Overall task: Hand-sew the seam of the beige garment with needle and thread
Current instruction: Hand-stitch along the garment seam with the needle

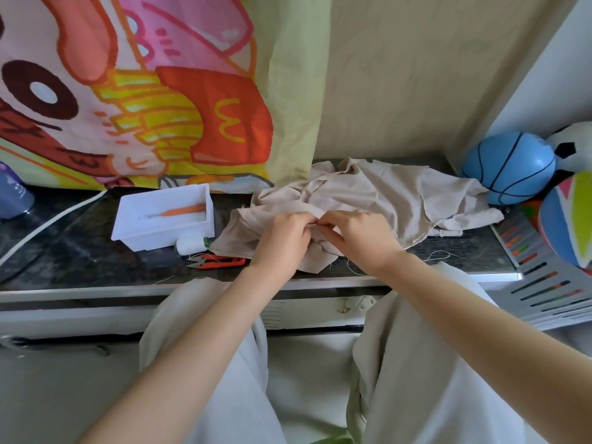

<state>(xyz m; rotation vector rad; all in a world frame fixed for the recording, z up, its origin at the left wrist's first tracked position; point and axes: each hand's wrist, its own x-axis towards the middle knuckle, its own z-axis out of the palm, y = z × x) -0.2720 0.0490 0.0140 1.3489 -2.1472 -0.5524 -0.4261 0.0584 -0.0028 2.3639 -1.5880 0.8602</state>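
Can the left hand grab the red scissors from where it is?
Probably yes. The scissors lie on the counter just beside the left hand, with nothing between them. But its fingers are pinching the cloth, so it would have to let go first.

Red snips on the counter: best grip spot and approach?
Pinch the red handles of the snips at mid-length, coming from above. They lie flat on the counter with metal tips pointing left, so the handle end is likely safest.
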